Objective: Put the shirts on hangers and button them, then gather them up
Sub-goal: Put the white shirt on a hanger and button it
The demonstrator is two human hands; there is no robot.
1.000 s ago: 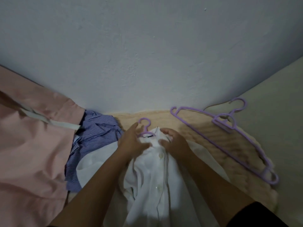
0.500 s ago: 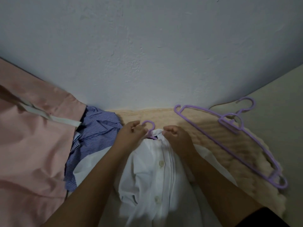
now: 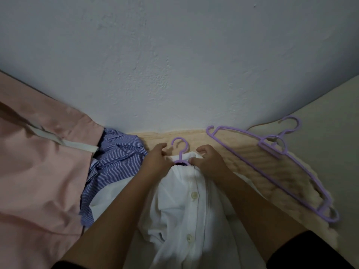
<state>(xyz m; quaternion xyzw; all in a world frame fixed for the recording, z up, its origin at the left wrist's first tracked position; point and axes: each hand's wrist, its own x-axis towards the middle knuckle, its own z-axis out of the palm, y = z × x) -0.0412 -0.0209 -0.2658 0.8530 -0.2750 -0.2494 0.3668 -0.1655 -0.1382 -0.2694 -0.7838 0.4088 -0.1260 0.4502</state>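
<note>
A white shirt (image 3: 180, 206) lies in front of me on a purple hanger (image 3: 181, 147), whose hook sticks out past the collar. Two buttons show down the placket. My left hand (image 3: 155, 162) pinches the collar on the left of the hook. My right hand (image 3: 208, 162) pinches the collar on the right, fingers curled into the cloth. A blue striped shirt (image 3: 114, 162) lies crumpled to the left, partly under the white one. A pink shirt (image 3: 38, 181) covers the far left.
Two spare purple hangers (image 3: 275, 164) lie on a beige ribbed mat (image 3: 242, 152) to the right. A pale wall (image 3: 174, 65) rises straight ahead. Bare floor (image 3: 330, 123) shows at the far right.
Both hands moved up from the top button to the collar beside the hanger hook, and the collar now closes round the hook's neck.
</note>
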